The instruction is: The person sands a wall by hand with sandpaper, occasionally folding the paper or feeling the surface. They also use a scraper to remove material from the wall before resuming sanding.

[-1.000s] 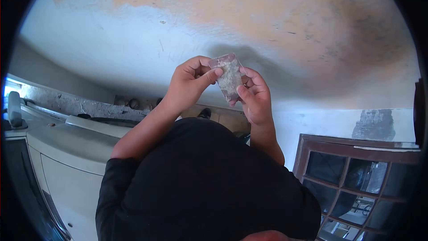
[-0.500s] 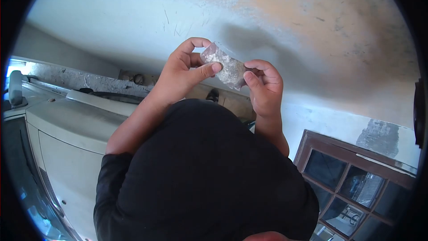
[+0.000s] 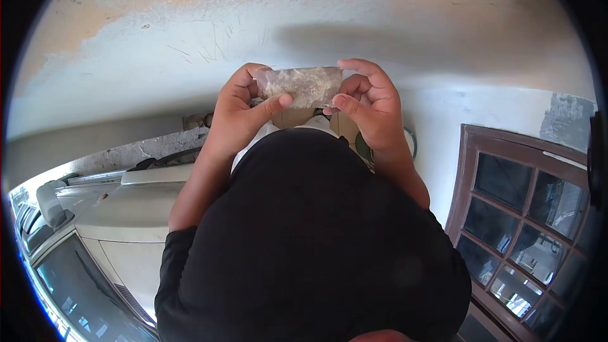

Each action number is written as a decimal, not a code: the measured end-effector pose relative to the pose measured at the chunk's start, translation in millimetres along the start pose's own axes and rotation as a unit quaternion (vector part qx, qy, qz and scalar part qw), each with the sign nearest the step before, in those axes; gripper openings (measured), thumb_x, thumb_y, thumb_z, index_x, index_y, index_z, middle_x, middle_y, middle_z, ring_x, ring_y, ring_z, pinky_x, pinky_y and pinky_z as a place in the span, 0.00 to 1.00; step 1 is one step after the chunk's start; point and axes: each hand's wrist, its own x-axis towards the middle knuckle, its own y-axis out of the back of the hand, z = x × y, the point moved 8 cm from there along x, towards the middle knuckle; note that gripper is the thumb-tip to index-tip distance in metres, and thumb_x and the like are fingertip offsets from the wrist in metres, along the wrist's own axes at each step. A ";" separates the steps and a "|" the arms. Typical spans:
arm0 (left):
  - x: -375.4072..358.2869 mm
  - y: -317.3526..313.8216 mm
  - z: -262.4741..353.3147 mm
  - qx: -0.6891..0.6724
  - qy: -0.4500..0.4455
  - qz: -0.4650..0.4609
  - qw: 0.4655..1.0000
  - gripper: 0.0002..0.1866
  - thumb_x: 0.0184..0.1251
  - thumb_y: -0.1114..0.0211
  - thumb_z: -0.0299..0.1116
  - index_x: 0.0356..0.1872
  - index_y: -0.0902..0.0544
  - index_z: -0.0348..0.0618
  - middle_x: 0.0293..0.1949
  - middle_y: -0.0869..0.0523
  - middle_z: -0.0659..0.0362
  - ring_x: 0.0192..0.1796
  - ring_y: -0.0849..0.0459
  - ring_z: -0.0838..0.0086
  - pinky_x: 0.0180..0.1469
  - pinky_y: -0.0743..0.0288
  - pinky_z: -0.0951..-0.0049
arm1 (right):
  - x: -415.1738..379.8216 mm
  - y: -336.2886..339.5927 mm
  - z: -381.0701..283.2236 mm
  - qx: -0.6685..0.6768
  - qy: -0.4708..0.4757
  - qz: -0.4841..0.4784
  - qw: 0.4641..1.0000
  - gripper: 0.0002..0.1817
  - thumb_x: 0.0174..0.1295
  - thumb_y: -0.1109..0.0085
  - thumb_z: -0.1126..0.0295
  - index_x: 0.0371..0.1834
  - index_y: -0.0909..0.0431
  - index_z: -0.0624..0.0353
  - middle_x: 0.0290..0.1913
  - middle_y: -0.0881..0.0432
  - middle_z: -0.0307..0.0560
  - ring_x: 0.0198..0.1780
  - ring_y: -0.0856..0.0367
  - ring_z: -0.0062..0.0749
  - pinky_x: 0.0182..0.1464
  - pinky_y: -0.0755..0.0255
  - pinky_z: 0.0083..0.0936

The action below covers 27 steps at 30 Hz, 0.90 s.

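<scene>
A small, flat, grey-mauve piece smeared with pale dust, which looks like worn sandpaper [image 3: 304, 84], is held level between both hands, in front of the wall. My left hand [image 3: 244, 102] is closed on its left end, thumb across the near face and fingers behind. At the right end, my right hand [image 3: 373, 101] pinches the lower corner with the thumb, while its index finger reaches along the top corner. The fingers behind the piece are partly hidden.
Ahead rises a wall [image 3: 209, 31] with patchy white and orange paint. A pale vehicle [image 3: 136, 209] stands close on the left. To the right is a brown-framed window with several panes [image 3: 465, 180]. Tiled floor [image 3: 297, 116] shows below the hands.
The dusty piece has turned from a slant to nearly level. My right hand has risen, and its index finger has stretched to the top corner. The view has rotated and shifted.
</scene>
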 end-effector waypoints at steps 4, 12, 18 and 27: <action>-5.6 4.4 -10.8 -0.016 0.047 0.011 0.999 0.13 0.64 0.29 0.24 0.46 0.23 0.38 0.40 0.15 0.60 0.44 0.18 0.80 0.48 0.23 0.76 | 10.8 -7.3 -2.5 -0.002 -0.003 -0.044 0.999 0.24 0.62 0.38 0.82 0.62 0.31 0.66 0.37 0.19 0.45 0.41 0.18 0.23 0.48 0.21 0.22; -15.7 6.3 3.3 0.086 -0.030 0.072 0.993 0.11 0.64 0.28 0.29 0.43 0.20 0.38 0.33 0.16 0.64 0.36 0.22 0.86 0.38 0.26 0.81 | 36.3 -29.0 -7.1 -0.068 -0.043 -0.109 0.991 0.29 0.60 0.34 0.82 0.65 0.31 0.65 0.35 0.18 0.42 0.38 0.19 0.19 0.45 0.25 0.18; -23.8 4.1 4.3 0.092 -0.031 0.132 0.986 0.14 0.62 0.26 0.30 0.44 0.19 0.37 0.32 0.17 0.65 0.35 0.23 0.86 0.37 0.27 0.81 | 48.9 -19.5 -8.3 -0.089 -0.025 -0.164 0.982 0.25 0.63 0.39 0.82 0.65 0.29 0.65 0.36 0.17 0.43 0.38 0.19 0.19 0.43 0.24 0.18; -23.7 2.8 4.4 0.059 -0.048 0.146 0.986 0.14 0.63 0.28 0.26 0.47 0.21 0.37 0.38 0.15 0.62 0.41 0.19 0.82 0.44 0.23 0.77 | 52.6 -22.3 -19.1 -0.105 -0.034 -0.184 0.977 0.23 0.62 0.39 0.82 0.62 0.28 0.65 0.35 0.16 0.46 0.38 0.17 0.23 0.45 0.23 0.19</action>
